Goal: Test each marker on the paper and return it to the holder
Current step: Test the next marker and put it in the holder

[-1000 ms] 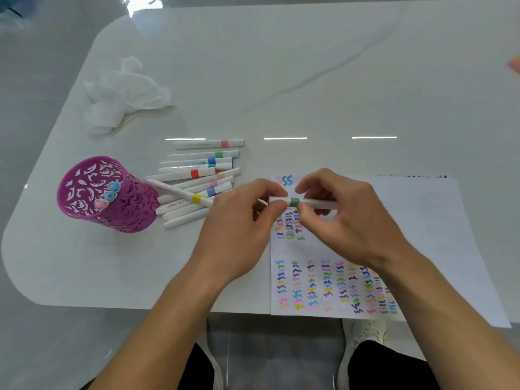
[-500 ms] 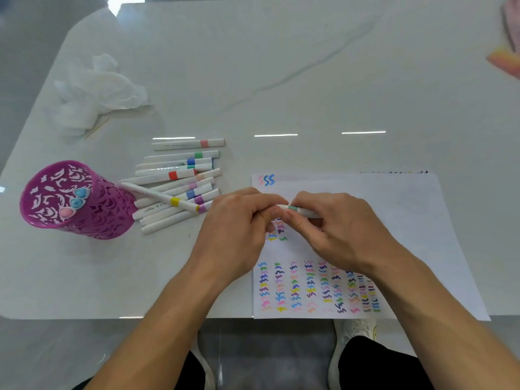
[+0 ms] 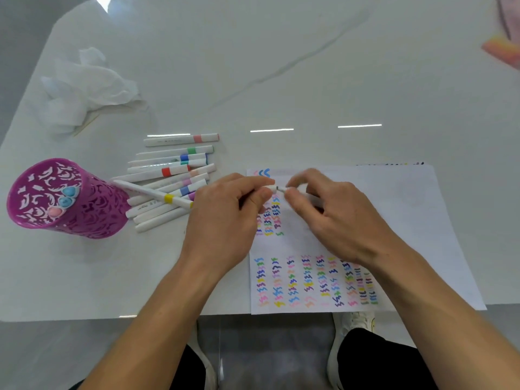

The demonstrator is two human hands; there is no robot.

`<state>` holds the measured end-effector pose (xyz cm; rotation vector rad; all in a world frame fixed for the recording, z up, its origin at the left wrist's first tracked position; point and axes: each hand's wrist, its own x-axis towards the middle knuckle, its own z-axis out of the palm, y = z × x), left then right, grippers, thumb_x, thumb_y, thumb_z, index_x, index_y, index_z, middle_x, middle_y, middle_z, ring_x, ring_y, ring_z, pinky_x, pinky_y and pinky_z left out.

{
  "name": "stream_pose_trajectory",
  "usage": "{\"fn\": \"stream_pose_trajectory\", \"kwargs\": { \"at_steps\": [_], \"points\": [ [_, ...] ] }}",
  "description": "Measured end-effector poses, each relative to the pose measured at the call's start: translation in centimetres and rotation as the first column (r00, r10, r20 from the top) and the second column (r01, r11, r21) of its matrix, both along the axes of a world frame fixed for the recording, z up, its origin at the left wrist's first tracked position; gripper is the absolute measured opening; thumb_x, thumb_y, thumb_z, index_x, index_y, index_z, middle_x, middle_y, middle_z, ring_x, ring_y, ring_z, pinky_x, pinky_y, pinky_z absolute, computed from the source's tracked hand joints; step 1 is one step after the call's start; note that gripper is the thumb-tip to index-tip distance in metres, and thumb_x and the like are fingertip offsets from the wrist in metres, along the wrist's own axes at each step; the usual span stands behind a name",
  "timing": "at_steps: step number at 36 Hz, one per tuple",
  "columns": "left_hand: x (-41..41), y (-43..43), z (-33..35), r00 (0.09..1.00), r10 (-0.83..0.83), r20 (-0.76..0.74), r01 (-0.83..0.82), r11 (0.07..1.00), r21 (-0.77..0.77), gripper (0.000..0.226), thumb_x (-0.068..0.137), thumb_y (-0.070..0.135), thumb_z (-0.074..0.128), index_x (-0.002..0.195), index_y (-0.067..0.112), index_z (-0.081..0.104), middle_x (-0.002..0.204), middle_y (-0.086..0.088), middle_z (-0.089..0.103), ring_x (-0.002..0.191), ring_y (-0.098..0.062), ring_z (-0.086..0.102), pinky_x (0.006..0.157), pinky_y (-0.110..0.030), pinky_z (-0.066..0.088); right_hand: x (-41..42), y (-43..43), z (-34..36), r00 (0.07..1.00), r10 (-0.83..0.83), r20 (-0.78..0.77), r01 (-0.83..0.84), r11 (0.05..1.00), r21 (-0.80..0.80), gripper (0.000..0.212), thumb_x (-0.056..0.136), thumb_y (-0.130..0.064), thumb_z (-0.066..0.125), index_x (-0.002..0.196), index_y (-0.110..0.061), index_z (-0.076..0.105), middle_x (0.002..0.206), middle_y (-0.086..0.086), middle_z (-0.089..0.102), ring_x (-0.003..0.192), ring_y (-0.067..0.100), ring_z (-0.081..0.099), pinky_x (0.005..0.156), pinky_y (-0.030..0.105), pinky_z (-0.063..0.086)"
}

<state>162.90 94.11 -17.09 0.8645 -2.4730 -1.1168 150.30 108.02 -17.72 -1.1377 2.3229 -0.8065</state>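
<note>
At the far left of the white counter, a magenta cut-out holder leans over with three capped markers inside, two blue-ended and one pink-ended. Behind it, farther back, lies a crumpled white tissue. Just right of the holder, a loose pile of white markers rests flat on the counter, bands of pink, green, blue, red and purple showing; a yellow-banded marker lies slantwise across them, its end close to the holder. Next comes the left hand, fingers pinched on a small white cap. A narrow gap shows a dark nib between the cap and the marker held in the right hand, whose fingers grip the barrel. Both hands hover over the upper left part of the paper, which lies at the counter's near edge and carries columns of coloured squiggles. At the far right corner, something pink and orange is blurred.
</note>
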Motion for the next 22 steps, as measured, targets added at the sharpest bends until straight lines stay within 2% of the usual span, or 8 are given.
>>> {"fn": "stream_pose_trajectory", "kwargs": {
  "at_steps": [3, 4, 6, 8, 12, 17, 20, 22],
  "points": [
    [0.2, -0.2, -0.1, 0.999, 0.050, -0.003, -0.050, 0.998, -0.024, 0.019, 0.095, 0.029, 0.065, 0.112, 0.028, 0.074, 0.090, 0.013, 0.069, 0.082, -0.006, 0.068, 0.081, -0.035, 0.056, -0.3, 0.3, -0.1, 0.984, -0.042, 0.172, 0.068, 0.987, -0.148, 0.021, 0.108, -0.026, 0.045, 0.128, -0.033, 0.046, 0.082, -0.001, 0.065, 0.064, 0.009, 0.058, 0.061, 0.028, 0.043],
    [0.2, -0.4, -0.1, 0.998, 0.068, 0.000, -0.068, 0.997, -0.031, 0.019, 0.094, 0.029, 0.065, 0.112, 0.029, 0.074, 0.089, 0.013, 0.069, 0.081, -0.005, 0.067, 0.080, -0.031, 0.056, -0.5, 0.3, -0.2, 0.978, -0.052, 0.201, 0.092, 0.976, -0.196, 0.025, 0.108, -0.021, 0.047, 0.129, -0.033, 0.043, 0.086, -0.001, 0.066, 0.064, 0.010, 0.058, 0.061, 0.029, 0.045],
    [0.2, -0.7, 0.0, 0.995, 0.096, 0.038, -0.094, 0.994, -0.056, 0.020, 0.094, 0.029, 0.066, 0.112, 0.029, 0.074, 0.088, 0.015, 0.066, 0.078, 0.000, 0.063, 0.075, -0.012, 0.049, -0.7, 0.0, -0.1, 0.968, -0.072, 0.240, 0.138, 0.952, -0.272, 0.032, 0.107, -0.014, 0.050, 0.129, -0.035, 0.043, 0.093, -0.001, 0.063, 0.069, 0.017, 0.062, 0.067, 0.043, 0.055],
    [0.3, -1.0, -0.1, 0.991, 0.102, 0.086, -0.095, 0.992, -0.088, 0.021, 0.093, 0.030, 0.068, 0.113, 0.030, 0.073, 0.089, 0.015, 0.064, 0.077, 0.001, 0.060, 0.069, -0.005, 0.042, -0.7, -0.4, 0.1, 0.953, -0.097, 0.287, 0.194, 0.923, -0.334, 0.031, 0.106, -0.010, 0.051, 0.126, -0.033, 0.049, 0.099, 0.003, 0.061, 0.075, 0.020, 0.067, 0.071, 0.045, 0.060],
    [0.3, -0.5, -0.6, 0.985, 0.030, 0.170, -0.006, 0.990, -0.142, 0.021, 0.092, 0.026, 0.069, 0.113, 0.028, 0.074, 0.101, 0.013, 0.065, 0.083, -0.003, 0.057, 0.076, -0.013, 0.042, -0.8, -0.4, 0.2, 0.883, -0.137, 0.449, 0.327, 0.865, -0.380, 0.018, 0.107, -0.011, 0.053, 0.120, -0.018, 0.064, 0.101, 0.013, 0.069, 0.086, 0.022, 0.075, 0.083, 0.038, 0.063],
    [0.2, 0.0, -1.0, 0.980, -0.045, 0.194, 0.100, 0.954, -0.284, 0.019, 0.090, 0.024, 0.072, 0.108, 0.025, 0.075, 0.108, 0.010, 0.066, 0.103, -0.011, 0.056, 0.083, -0.021, 0.041, -1.4, -0.5, 0.1, 0.755, -0.139, 0.641, 0.444, 0.827, -0.344, 0.030, 0.108, -0.002, 0.044, 0.122, -0.012, 0.068, 0.105, 0.022, 0.072, 0.096, 0.028, 0.076, 0.082, 0.032, 0.062],
    [0.3, -0.1, -1.4, 0.976, -0.060, 0.208, 0.128, 0.934, -0.334, 0.018, 0.088, 0.022, 0.074, 0.105, 0.022, 0.077, 0.105, 0.009, 0.068, 0.101, -0.013, 0.057, 0.081, -0.023, 0.042, -1.2, -0.7, -0.3, 0.794, -0.114, 0.597, 0.392, 0.847, -0.360, 0.031, 0.097, 0.007, 0.062, 0.124, -0.009, 0.066, 0.090, 0.010, 0.076, 0.090, 0.026, 0.076, 0.082, 0.034, 0.063],
    [0.4, -0.1, -1.5, 0.975, -0.062, 0.215, 0.136, 0.927, -0.349, 0.018, 0.087, 0.022, 0.075, 0.105, 0.022, 0.077, 0.104, 0.008, 0.069, 0.099, -0.014, 0.057, 0.079, -0.022, 0.041, -1.0, -0.8, -0.5, 0.831, -0.129, 0.541, 0.365, 0.860, -0.356, 0.029, 0.092, -0.002, 0.075, 0.118, -0.012, 0.067, 0.084, 0.009, 0.074, 0.082, 0.022, 0.074, 0.078, 0.033, 0.063]
  ]
}}
